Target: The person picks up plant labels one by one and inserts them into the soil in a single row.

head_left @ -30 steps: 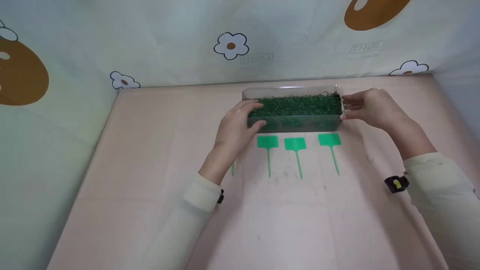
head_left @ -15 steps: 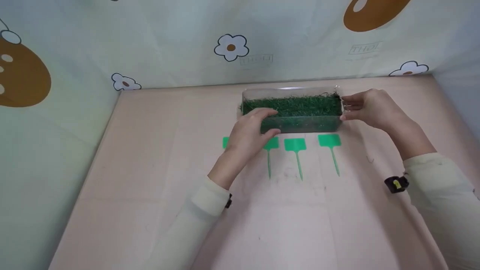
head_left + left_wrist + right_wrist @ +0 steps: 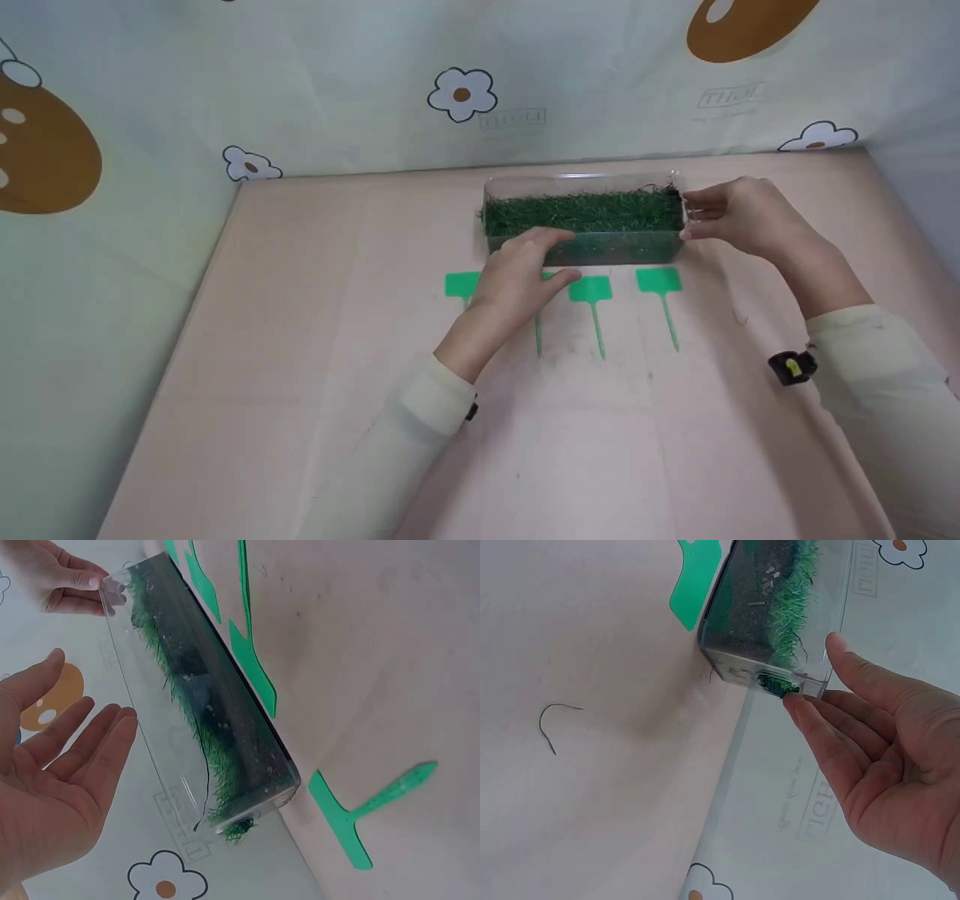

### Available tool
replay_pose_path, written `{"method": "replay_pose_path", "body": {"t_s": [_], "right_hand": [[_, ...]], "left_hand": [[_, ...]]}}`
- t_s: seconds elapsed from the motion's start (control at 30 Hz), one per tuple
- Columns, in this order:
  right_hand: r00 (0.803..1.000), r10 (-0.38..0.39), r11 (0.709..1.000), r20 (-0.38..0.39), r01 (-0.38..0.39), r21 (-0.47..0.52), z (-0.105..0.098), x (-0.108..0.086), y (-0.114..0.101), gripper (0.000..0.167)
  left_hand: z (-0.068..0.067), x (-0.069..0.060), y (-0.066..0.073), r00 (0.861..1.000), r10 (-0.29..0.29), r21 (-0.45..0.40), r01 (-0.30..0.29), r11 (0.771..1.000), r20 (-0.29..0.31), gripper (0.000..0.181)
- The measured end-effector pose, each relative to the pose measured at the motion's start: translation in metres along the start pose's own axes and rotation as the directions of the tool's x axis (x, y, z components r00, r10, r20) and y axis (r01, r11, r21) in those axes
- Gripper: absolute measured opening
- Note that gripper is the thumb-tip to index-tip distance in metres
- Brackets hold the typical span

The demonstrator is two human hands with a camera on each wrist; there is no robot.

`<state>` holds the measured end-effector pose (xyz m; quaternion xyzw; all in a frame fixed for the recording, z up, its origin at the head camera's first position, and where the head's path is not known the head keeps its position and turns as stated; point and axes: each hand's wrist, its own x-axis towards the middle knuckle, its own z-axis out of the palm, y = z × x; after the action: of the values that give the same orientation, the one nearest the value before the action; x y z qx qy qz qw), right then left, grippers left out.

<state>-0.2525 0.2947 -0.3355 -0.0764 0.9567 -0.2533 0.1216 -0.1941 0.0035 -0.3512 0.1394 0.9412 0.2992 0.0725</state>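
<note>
A clear plastic box [image 3: 585,251] with a dark base holds a strip of artificial grass [image 3: 592,210]. My left hand [image 3: 517,274] spreads its fingers at the box's front wall, thumb apart and over the labels; whether its fingertips touch the wall I cannot tell. At the right end, my right hand [image 3: 757,217] touches the end wall with extended fingers and thumb. Green T-shaped plant labels lie before the box: a left one [image 3: 461,284], one mostly behind my left hand, and two to its right, a middle one [image 3: 590,289] and a right one [image 3: 658,280].
A patterned cloth wall [image 3: 360,90] rises behind the pale pink table [image 3: 262,337]. Grass tufts [image 3: 240,829] poke out at the box's left end. One thin curved strand [image 3: 544,724] lies on the table right of the labels.
My left hand has slid rightward and nearer from the box's left end to its front, uncovering the left label and hiding the second. My right hand and the box have stayed put.
</note>
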Motion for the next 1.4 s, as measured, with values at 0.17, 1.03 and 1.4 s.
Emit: {"method": "replay_pose_path", "body": {"t_s": [0.17, 1.03, 1.4], "right_hand": [[1.000, 0.005, 1.000, 0.000, -0.005, 0.004, 0.000, 0.000, -0.001, 0.060], [1.000, 0.025, 1.000, -0.001, -0.025, -0.003, 0.001, 0.003, -0.001, 0.060], [0.999, 0.043, 0.999, 0.013, -0.043, 0.005, 0.001, 0.002, 0.000, 0.062]], "left_hand": [[0.004, 0.001, 0.003, 1.000, -0.018, 0.005, 0.018, 1.000, 0.020, 0.052], [0.032, 0.008, 0.020, 0.989, 0.012, 0.011, -0.014, 1.000, 0.145, 0.054], [0.053, 0.016, 0.042, 0.971, -0.011, 0.069, -0.006, 0.998, 0.239, 0.052]]}}
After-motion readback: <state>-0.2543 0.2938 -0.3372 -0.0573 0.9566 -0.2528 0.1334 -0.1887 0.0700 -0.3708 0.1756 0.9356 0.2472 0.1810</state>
